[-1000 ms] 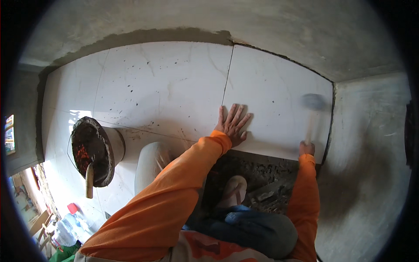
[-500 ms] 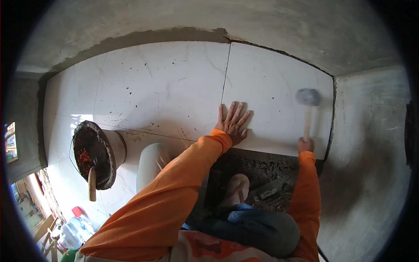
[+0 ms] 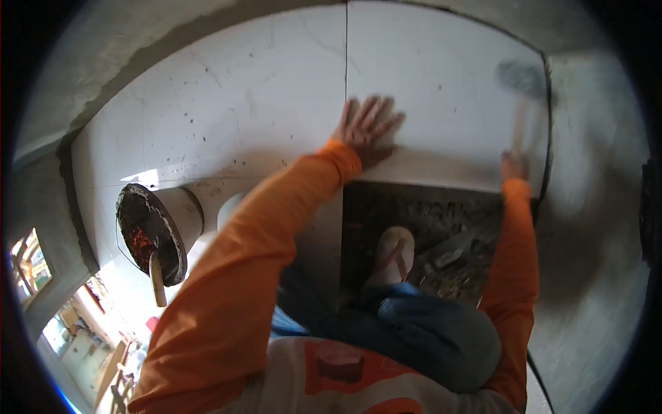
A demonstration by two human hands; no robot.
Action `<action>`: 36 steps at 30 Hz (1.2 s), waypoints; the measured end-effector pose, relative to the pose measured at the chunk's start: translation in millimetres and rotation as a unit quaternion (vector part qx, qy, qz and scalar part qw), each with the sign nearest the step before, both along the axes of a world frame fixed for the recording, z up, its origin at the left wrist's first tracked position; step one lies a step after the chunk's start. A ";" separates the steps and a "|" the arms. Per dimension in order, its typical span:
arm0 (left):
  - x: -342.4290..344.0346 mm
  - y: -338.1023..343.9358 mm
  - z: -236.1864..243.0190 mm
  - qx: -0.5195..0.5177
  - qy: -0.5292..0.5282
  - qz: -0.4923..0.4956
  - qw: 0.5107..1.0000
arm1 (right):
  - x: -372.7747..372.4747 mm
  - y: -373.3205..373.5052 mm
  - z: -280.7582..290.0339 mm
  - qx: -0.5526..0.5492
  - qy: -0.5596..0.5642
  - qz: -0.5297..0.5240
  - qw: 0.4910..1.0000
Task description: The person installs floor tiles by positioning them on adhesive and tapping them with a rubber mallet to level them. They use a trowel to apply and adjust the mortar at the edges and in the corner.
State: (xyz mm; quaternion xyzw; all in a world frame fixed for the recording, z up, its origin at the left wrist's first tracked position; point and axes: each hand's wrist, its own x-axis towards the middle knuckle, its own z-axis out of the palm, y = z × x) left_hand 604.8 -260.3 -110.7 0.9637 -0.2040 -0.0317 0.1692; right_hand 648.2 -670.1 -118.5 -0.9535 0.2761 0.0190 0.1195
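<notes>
Building site: floor tiles [image 3: 241, 110], mortar bed [image 3: 441, 221]

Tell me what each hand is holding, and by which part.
The right hand grips a rubber mallet by the lower end of its handle. The left hand holds nothing; it lies flat on the white tile.

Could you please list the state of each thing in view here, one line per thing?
Left hand: flat, fingers spread, pressing on the right tile.
Right hand: closed on the mallet handle.
Mallet: raised over the right tile's far corner, head blurred.
Right tile: laid, butted against the left tile.
Left tile: laid, speckled with dirt.
Bucket: tipped on its side, handle sticking out.
Mortar bed: bare, uncovered.
</notes>
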 end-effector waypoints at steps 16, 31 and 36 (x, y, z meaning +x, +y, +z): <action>53.1 31.4 -8.9 0.135 -0.062 0.082 0.985 | 4.5 82.2 43.8 0.229 -0.042 -0.067 0.970; 60.1 23.7 -8.1 0.103 -0.079 0.077 0.989 | -75.2 13.2 26.9 0.147 0.054 -0.074 0.985; 60.2 33.9 -1.5 0.101 -0.067 0.080 0.989 | -48.7 17.5 42.6 0.133 0.059 -0.069 0.987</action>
